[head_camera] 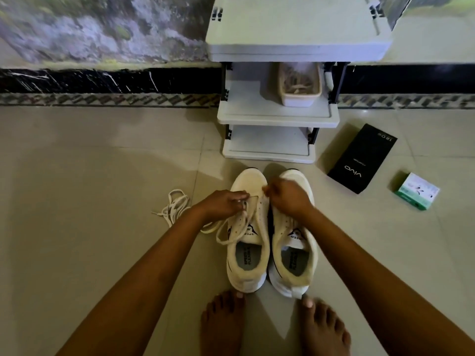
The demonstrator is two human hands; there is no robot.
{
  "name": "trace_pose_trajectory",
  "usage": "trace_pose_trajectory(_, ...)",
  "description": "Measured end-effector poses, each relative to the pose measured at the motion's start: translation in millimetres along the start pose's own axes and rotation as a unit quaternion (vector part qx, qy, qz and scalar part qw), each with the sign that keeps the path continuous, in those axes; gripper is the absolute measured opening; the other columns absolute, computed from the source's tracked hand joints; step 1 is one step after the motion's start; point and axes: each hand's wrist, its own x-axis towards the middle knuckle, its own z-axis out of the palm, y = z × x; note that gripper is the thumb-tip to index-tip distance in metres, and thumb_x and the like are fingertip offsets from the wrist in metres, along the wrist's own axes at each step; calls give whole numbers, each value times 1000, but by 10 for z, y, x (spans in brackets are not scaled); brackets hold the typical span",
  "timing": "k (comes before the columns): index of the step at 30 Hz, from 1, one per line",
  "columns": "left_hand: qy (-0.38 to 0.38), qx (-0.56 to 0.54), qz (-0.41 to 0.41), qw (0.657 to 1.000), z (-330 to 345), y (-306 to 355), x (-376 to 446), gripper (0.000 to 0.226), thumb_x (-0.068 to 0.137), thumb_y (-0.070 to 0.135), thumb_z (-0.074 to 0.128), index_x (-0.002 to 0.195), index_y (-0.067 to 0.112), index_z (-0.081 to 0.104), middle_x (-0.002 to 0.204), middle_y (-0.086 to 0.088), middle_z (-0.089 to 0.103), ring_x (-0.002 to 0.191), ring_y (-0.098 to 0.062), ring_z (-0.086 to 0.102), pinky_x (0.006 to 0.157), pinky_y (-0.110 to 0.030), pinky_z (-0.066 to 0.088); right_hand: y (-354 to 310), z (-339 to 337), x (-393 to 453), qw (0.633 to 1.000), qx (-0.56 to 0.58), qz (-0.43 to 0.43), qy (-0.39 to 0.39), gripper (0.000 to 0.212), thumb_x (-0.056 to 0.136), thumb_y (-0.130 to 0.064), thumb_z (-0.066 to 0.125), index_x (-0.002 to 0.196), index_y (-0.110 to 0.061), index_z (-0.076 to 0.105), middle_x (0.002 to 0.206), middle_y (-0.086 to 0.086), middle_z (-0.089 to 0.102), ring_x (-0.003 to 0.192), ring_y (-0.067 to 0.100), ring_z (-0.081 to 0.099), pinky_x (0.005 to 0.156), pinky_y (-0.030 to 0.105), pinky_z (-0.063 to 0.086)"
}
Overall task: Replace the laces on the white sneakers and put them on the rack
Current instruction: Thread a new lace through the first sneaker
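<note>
While both sneakers stand just before the rack (pixel 277 116), left hand (pixel 223 204) and right hand (pixel 288 196) fingers pinch the lace (pixel 231 236) over the left sneaker (pixel 248 253).

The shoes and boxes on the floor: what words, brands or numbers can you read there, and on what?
"vivo": black box, upside down from this view.
"120" plus a small mark: same box's far end; the last character and the small middle line are too small to read.
"SPEED": tongue of the left sneaker, partly cut off.
Right sneaker tongue: similar print, blurred.
Insole print in both sneakers: blurred, unreadable.
Green and white box: nothing legible.
</note>
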Motion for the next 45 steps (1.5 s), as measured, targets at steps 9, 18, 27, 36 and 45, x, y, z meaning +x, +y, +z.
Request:
trace_pose_trajectory(9,17,20,-4,1000,20,26,-3,37,101,21,38,136,26,49,145,-3,43,133,-23,40,105,-28,32,-278,-723,83,851,476,14,221,25,98,-38,42,89,-21,58,80,-5,53,73,9,50,63,22,40)
trace_pose_trajectory(18,20,20,-4,1000,57,-32,12,53,89,0,49,137,21,47,143,-9,45,131,-26,43,106,-35,37,169,247,70,976,-217,-27,8,34,99,-27,40,127,-12,50,109,12,64,95,27,63,81,38,53)
trace_pose_trajectory(27,24,39,24,999,68,-101,14,52,91,3,48,141,19,43,149,-2,37,137,-20,34,111,-30,29,-105,-428,72,932,299,-32,204,21,97,-24,48,89,-7,58,76,-3,58,63,-2,53,64,14,44)
trace_pose_trajectory(36,235,65,1,970,272,-161,-38,16,91,19,57,99,8,66,102,-12,63,91,-26,60,73,-29,43,49,120,-22,987,-129,-43,-85,66,93,-46,48,149,-33,14,127,13,57,111,28,56,89,40,48)
trace_pose_trajectory(45,109,-263,-29,958,-119,-28,-151,22,98,16,42,82,17,57,82,-2,60,77,-14,55,72,-26,42,104,224,23,977,-165,33,-135,59,92,-59,39,145,-39,23,132,7,53,120,28,50,104,53,34)
